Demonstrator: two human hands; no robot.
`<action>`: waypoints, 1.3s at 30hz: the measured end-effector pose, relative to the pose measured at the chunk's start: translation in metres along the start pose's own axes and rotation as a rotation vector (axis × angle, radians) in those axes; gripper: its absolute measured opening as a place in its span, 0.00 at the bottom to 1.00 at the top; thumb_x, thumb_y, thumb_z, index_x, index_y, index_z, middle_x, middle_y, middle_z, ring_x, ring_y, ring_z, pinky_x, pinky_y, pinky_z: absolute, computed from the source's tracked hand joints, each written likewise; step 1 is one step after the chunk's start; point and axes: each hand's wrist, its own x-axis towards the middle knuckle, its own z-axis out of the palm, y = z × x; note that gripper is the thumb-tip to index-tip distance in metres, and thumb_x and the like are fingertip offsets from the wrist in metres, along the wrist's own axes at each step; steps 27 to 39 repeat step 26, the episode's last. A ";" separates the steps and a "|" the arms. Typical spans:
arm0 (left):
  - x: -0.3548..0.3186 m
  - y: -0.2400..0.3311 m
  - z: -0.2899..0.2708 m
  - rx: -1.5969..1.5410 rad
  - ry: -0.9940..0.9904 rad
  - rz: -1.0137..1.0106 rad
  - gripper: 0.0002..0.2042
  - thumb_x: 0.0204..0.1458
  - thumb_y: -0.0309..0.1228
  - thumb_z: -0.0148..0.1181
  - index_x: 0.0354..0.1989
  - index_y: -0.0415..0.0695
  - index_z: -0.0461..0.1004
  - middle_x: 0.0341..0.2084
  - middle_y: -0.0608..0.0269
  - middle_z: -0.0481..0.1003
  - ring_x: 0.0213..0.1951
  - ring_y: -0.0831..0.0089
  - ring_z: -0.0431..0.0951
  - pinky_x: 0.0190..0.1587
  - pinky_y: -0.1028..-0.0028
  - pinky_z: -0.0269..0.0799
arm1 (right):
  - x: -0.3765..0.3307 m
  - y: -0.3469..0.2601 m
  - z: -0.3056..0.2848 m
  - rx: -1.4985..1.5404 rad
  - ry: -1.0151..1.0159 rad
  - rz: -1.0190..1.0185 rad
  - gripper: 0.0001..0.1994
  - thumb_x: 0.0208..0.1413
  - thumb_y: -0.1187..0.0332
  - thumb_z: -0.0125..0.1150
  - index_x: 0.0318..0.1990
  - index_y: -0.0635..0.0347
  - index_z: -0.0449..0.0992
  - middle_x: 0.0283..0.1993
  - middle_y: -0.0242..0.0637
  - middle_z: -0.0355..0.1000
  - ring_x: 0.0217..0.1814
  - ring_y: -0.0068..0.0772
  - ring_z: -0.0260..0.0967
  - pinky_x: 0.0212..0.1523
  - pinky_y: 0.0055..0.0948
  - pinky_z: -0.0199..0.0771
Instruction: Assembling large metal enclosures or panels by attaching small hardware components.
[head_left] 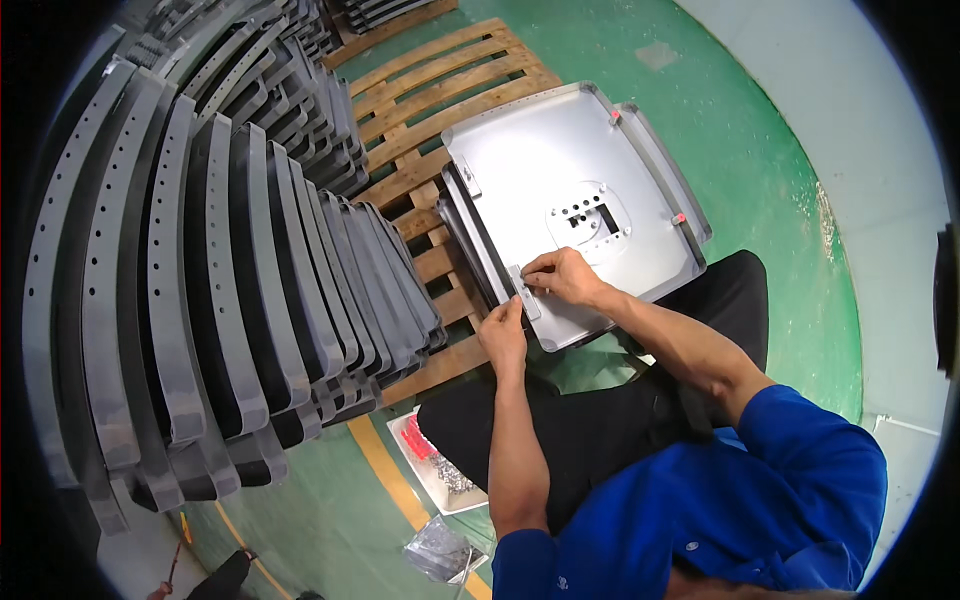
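Observation:
A shallow silver sheet-metal panel with rounded corners and raised edges lies in front of me on top of other panels. Near its left edge is a small metal bracket. My left hand pinches at the lower part of this bracket, its fingertips at the panel edge. Over the upper part, my right hand has thumb and fingers pressed together; any small part between them is too small to make out. Another bracket sits farther up the same edge. Two red pieces are on the right edge.
Tall stacks of grey metal panels stand at left. Wooden pallets lie behind and under the work. A white tray of small metal hardware and red pieces is by my leg, with a plastic bag nearby. Another person's hand shows lower left.

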 end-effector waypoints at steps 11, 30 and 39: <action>0.001 -0.005 0.002 0.012 0.012 -0.011 0.17 0.53 0.37 0.64 0.38 0.30 0.79 0.29 0.58 0.79 0.33 0.76 0.74 0.39 0.74 0.69 | -0.006 0.001 0.003 -0.213 0.027 -0.231 0.09 0.51 0.73 0.62 0.40 0.65 0.81 0.34 0.47 0.79 0.34 0.35 0.77 0.40 0.31 0.76; 0.003 -0.014 0.004 -0.022 -0.002 0.046 0.16 0.53 0.35 0.64 0.37 0.29 0.79 0.29 0.59 0.79 0.33 0.77 0.73 0.39 0.74 0.68 | -0.013 -0.003 0.009 -0.587 0.032 -0.541 0.08 0.50 0.73 0.61 0.37 0.64 0.80 0.37 0.45 0.75 0.39 0.48 0.75 0.43 0.39 0.75; 0.003 -0.014 0.004 -0.022 -0.002 0.046 0.16 0.53 0.35 0.64 0.37 0.29 0.79 0.29 0.59 0.79 0.33 0.77 0.73 0.39 0.74 0.68 | -0.013 -0.003 0.009 -0.587 0.032 -0.541 0.08 0.50 0.73 0.61 0.37 0.64 0.80 0.37 0.45 0.75 0.39 0.48 0.75 0.43 0.39 0.75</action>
